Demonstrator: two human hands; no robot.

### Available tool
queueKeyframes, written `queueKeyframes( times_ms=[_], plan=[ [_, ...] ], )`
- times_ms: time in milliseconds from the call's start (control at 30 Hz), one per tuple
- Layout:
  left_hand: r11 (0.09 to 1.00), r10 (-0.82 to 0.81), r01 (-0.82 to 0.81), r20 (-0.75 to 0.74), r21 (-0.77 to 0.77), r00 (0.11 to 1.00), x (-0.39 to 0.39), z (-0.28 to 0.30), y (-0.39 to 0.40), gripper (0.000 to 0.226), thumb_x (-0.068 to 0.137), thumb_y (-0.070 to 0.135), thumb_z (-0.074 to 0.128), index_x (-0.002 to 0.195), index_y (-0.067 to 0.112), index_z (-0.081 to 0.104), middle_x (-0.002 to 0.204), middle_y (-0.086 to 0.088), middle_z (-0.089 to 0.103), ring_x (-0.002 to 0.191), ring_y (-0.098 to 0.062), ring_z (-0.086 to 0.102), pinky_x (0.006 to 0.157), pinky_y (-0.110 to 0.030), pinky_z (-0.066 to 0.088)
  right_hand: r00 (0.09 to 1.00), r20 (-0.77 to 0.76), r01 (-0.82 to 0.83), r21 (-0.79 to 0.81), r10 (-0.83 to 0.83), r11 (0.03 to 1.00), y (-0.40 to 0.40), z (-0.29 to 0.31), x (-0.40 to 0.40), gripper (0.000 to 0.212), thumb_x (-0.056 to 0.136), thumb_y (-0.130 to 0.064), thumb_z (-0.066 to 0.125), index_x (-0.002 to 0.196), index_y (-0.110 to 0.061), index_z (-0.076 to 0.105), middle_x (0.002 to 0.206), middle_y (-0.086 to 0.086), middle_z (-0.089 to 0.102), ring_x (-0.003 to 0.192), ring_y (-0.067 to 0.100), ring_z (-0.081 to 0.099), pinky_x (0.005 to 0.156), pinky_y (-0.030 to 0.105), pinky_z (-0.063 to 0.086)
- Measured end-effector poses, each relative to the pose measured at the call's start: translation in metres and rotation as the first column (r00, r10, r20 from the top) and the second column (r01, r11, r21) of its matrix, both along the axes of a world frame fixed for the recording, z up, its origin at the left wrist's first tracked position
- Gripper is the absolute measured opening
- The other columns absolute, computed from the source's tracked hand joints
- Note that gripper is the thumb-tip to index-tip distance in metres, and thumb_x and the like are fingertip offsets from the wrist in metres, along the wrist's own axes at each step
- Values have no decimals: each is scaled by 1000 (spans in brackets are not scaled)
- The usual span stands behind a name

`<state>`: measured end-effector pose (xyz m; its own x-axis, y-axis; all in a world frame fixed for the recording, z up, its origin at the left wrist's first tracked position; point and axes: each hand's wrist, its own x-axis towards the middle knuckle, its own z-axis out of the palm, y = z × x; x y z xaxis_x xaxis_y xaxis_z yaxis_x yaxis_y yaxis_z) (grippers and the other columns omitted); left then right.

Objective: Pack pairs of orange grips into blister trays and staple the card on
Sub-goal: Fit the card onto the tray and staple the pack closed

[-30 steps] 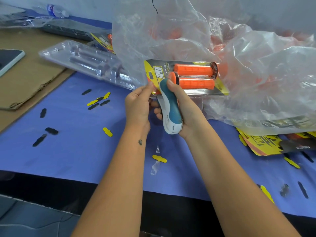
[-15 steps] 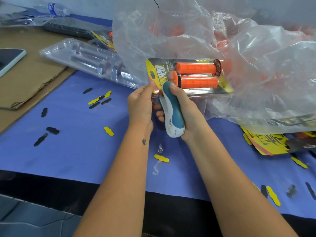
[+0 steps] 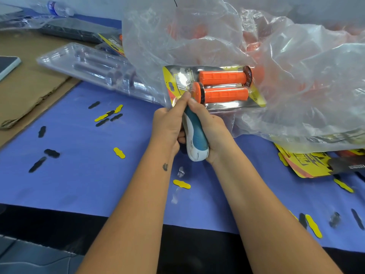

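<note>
Blue table (image 3: 79, 175): both hands (image 3: 167, 127) (image 3: 213, 131) grip stapler (image 3: 195, 139); blister tray (image 3: 237, 107) holds two orange grips (image 3: 225, 86)

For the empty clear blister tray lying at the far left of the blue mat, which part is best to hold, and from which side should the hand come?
Probably its flat near rim: the empty blister tray lies flat, long and slanted on the blue mat, its middle taken up by raised moulded channels. Its right end disappears behind the big plastic bag, so come from the open near-left side and pinch the rim, thumb on top.
</note>
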<state>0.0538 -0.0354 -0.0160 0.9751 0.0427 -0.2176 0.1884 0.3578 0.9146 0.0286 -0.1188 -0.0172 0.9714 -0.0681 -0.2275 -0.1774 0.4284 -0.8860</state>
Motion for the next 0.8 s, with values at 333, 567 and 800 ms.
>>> queueKeyframes(
  times_ms=[333,567,800],
  plan=[
    [998,45,-46,17,39,999,-2,-3,-1,41,82,46,72,62,17,51,44,7,50,38,-10,50,36,-16,34,1000,-16,24,29,-23,999,2,-1,2,26,81,-29,77,80,-3,72,76,17,71,65,28,68,61,38,59],
    [980,-33,31,-7,-197,999,2,1,10,37,96,35,47,66,18,61,52,0,59,40,-16,52,40,-19,38,903,-71,-423,-327,424,845,-32,7,-13,49,78,-50,60,94,-5,69,81,15,71,61,24,66,52,27,53],
    [977,-93,99,40,-191,995,5,0,18,12,91,14,59,82,15,65,63,0,68,56,-14,66,53,-25,55,844,-214,-503,-636,492,586,-59,23,-24,31,79,-36,78,104,-18,68,79,2,73,69,21,71,61,31,58]
  ],
)
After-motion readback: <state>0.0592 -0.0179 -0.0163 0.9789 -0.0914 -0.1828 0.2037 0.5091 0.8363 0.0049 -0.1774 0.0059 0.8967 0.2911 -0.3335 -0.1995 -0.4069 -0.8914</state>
